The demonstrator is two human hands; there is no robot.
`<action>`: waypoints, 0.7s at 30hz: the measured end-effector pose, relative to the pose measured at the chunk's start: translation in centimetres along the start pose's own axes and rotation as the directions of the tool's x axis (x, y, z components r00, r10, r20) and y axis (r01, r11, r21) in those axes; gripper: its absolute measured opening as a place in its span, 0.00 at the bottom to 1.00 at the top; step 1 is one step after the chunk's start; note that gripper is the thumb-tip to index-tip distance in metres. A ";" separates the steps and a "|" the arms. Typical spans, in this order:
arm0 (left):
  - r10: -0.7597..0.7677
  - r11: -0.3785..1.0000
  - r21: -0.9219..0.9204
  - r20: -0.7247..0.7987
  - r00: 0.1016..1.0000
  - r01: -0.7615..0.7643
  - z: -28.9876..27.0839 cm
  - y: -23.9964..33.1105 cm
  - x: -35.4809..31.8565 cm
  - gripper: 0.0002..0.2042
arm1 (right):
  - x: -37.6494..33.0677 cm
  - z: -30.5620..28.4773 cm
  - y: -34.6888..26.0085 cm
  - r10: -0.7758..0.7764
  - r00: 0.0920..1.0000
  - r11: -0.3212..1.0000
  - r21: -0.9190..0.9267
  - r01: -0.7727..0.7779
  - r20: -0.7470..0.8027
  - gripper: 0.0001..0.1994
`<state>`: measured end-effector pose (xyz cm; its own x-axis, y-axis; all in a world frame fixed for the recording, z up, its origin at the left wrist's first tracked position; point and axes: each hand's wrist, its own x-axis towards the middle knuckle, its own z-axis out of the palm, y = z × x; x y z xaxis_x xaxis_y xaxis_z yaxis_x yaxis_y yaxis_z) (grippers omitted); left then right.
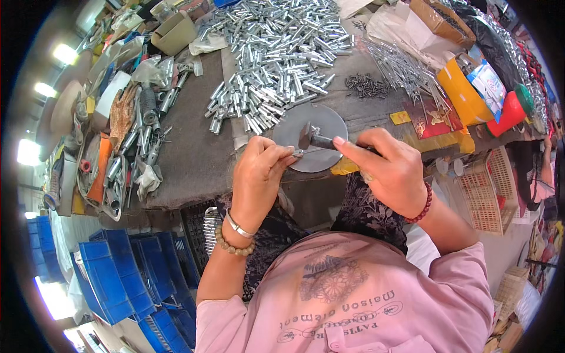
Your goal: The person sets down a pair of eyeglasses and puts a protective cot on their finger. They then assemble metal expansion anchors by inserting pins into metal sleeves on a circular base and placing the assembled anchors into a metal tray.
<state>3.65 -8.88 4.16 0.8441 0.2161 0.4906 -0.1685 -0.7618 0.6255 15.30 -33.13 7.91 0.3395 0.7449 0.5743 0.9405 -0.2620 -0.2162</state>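
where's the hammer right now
In the head view, the small hammer is in the right hand, its head over the round grey metal disc at centre.

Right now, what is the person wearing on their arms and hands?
The left hand has a silver bangle and a bracelet of pale round beads at the wrist. The right hand has a bracelet of dark red beads. Both forearms are bare, with short pink sleeves higher up. No gloves.

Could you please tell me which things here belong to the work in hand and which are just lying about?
In use: left hand, right hand, small hammer, round grey plate, pile of metal tubes.

Lying about: blue crates, orange box, cardboard box.
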 end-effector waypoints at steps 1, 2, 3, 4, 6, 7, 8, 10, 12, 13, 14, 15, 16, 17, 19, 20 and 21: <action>0.002 1.000 -0.003 -0.001 1.000 -0.002 0.0 0.0 0.0 0.09 | 0.0 0.1 -0.2 0.028 0.997 0.997 0.069 -0.023 -0.072 0.29; 0.005 1.000 -0.005 -0.002 1.000 -0.005 0.0 0.0 -0.1 0.09 | 0.1 0.2 -0.4 0.060 0.988 0.989 0.140 -0.040 -0.142 0.29; 0.005 1.000 -0.004 -0.003 1.000 -0.005 0.0 0.0 0.0 0.09 | 0.3 0.2 -0.5 0.059 0.988 0.989 0.140 -0.038 -0.143 0.29; -0.021 1.000 -0.021 0.010 1.000 0.021 0.0 0.1 0.0 0.08 | 0.6 0.2 -0.7 0.108 0.984 0.978 0.194 -0.080 -0.141 0.28; -0.047 0.998 -0.037 0.022 0.999 0.048 0.0 0.1 -0.1 0.08 | 0.9 0.4 -0.3 0.157 0.978 0.961 0.248 -0.120 -0.137 0.27; -0.051 0.999 -0.009 0.028 0.998 0.051 -0.2 0.0 -0.1 0.07 | 1.2 0.7 0.3 0.165 0.985 0.962 0.229 -0.152 -0.040 0.27; -0.056 0.998 0.020 0.032 0.998 0.055 -0.3 -0.1 -0.1 0.07 | 1.4 1.1 1.0 0.172 0.983 0.961 0.208 -0.180 0.057 0.27; -0.056 0.998 0.017 0.035 0.998 0.055 -0.4 -0.1 -0.1 0.07 | 1.6 1.5 1.6 0.128 0.989 0.977 0.162 -0.139 0.074 0.27; -0.057 0.998 0.013 0.037 0.998 0.057 -0.4 -0.1 -0.3 0.07 | 2.2 1.4 1.3 -0.070 0.997 0.992 -0.104 0.065 -0.046 0.21; -0.043 0.999 0.032 0.029 0.999 0.042 -0.5 0.1 -0.4 0.07 | 2.2 1.2 0.7 -0.073 0.996 0.992 -0.102 0.068 -0.046 0.21; -0.030 0.998 0.052 0.021 0.999 0.028 -0.5 0.1 -0.4 0.08 | 1.7 1.0 -0.1 -0.009 0.998 0.998 -0.069 0.014 0.063 0.16; -0.032 0.998 0.054 0.019 0.999 0.031 -0.6 0.2 -0.5 0.08 | 1.3 0.9 -0.9 0.051 0.984 0.998 -0.041 -0.044 0.173 0.12; -0.046 0.998 0.052 0.029 0.999 0.044 -0.7 0.3 -0.6 0.09 | 0.9 0.9 -1.4 0.050 0.984 0.998 -0.040 -0.044 0.174 0.12; -0.060 0.997 0.049 0.039 0.997 0.058 -0.7 0.3 -0.7 0.10 | 0.6 1.1 -1.9 0.133 0.969 0.990 0.028 -0.142 0.208 0.09; -0.028 0.999 0.042 0.010 1.000 0.027 -0.5 0.0 -0.9 0.12 | 0.1 1.5 -2.1 0.249 0.923 0.939 0.162 -0.305 0.293 0.10; 0.006 0.999 0.035 -0.019 1.000 -0.006 -0.5 0.0 -0.9 0.15 | -0.2 1.7 -2.0 0.248 0.923 0.939 0.164 -0.304 0.293 0.10; 0.004 0.999 0.037 -0.019 1.000 -0.004 -0.5 0.5 -1.1 0.15 | -0.6 2.0 -1.9 0.266 0.894 0.870 0.311 -0.384 0.360 0.11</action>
<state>2.38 -9.17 4.22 0.8334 0.2245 0.5050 -0.1526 -0.7848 0.6007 13.32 -31.87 6.43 0.5501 0.8172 0.1722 0.6844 -0.3230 -0.6537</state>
